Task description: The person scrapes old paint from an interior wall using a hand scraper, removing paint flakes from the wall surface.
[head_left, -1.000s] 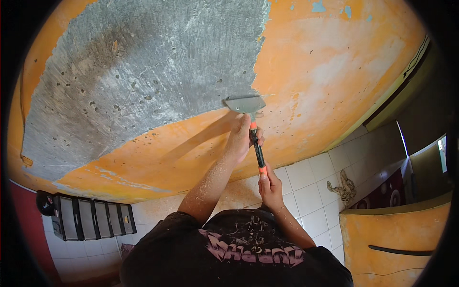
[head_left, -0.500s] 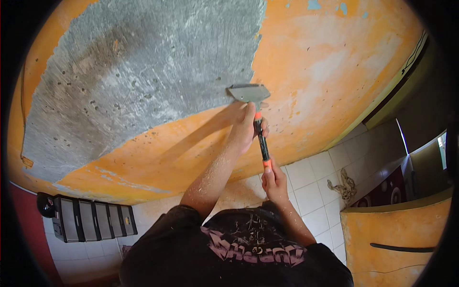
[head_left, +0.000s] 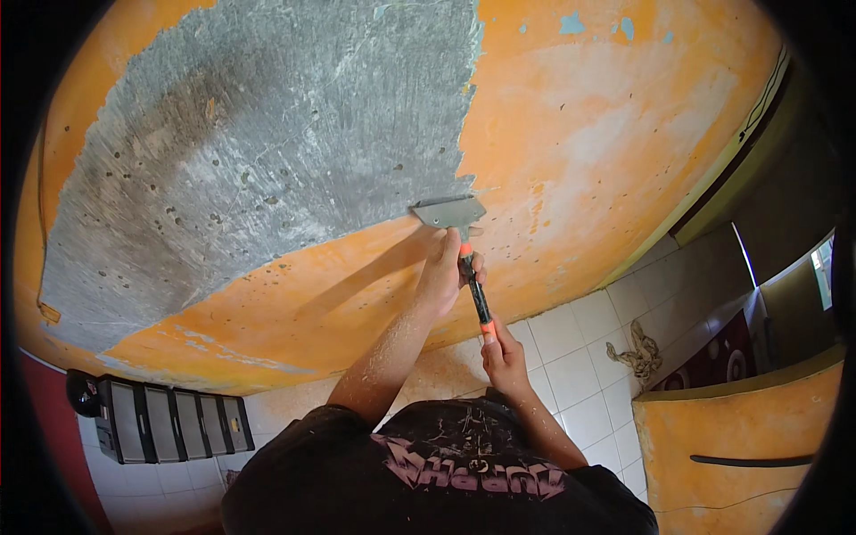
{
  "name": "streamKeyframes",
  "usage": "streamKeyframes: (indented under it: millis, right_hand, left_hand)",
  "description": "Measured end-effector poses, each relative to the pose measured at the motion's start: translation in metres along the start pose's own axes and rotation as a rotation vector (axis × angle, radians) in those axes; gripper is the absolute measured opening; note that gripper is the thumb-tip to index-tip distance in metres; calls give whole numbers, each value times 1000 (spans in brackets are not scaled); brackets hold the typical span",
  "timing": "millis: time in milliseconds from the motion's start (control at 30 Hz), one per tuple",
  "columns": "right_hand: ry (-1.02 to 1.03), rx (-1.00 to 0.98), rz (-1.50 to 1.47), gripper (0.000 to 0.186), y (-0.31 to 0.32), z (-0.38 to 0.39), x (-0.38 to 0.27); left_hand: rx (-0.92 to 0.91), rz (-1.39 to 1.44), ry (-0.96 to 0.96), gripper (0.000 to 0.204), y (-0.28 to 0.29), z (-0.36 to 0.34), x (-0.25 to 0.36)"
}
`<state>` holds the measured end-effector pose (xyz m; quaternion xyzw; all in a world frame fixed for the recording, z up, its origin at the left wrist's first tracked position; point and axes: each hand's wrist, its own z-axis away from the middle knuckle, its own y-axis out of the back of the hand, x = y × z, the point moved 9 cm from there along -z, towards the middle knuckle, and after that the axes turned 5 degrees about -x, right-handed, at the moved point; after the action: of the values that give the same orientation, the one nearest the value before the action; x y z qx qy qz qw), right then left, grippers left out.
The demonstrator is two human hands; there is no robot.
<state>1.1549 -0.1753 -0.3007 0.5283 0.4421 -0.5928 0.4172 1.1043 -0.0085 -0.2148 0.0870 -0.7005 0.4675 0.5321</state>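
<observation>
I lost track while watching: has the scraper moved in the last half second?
Yes: the scraper has moved down the wall, judged against the dark pits in the grey patch.

Around me it looks like a home, because I see an orange painted wall (head_left: pixel 580 116), a white tiled floor (head_left: pixel 572 364) and a drawer cabinet (head_left: pixel 163 419)

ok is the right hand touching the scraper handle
Touching. The head view shows the right hand closed around the lower, orange end of the scraper handle.
</observation>
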Motion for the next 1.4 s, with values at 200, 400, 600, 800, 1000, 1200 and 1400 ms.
streamKeyframes:
  millis: [200,400,600,800,1000,1200,1400]
  right_hand:
    - [33,12,51,44,4,-1,-36]
    - [12,11,66,44,3,-7,-26]
    - [73,38,135,44,5,0,-43]
    - [64,36,133,43,5,-5,-57]
    - [31,22,125,43,4,-1,-28]
    - [94,10,156,43,6,-5,-72]
    - [85,32,157,42,4,-9,-45]
  left_hand:
    - [-87,-31,-59,42,-15,-8,17]
    - [-43,60,-65,48,-2,-17,9]
    - [-58,46,-26,48,-16,-3,13]
    - [-94,116,-42,46,-26,-12,31]
    - [-3,11,-46,52,-6,-4,10]
    - [-68,11,-71,53,-27,-10,33]
    - [-67,51,-62,51,-7,-15,13]
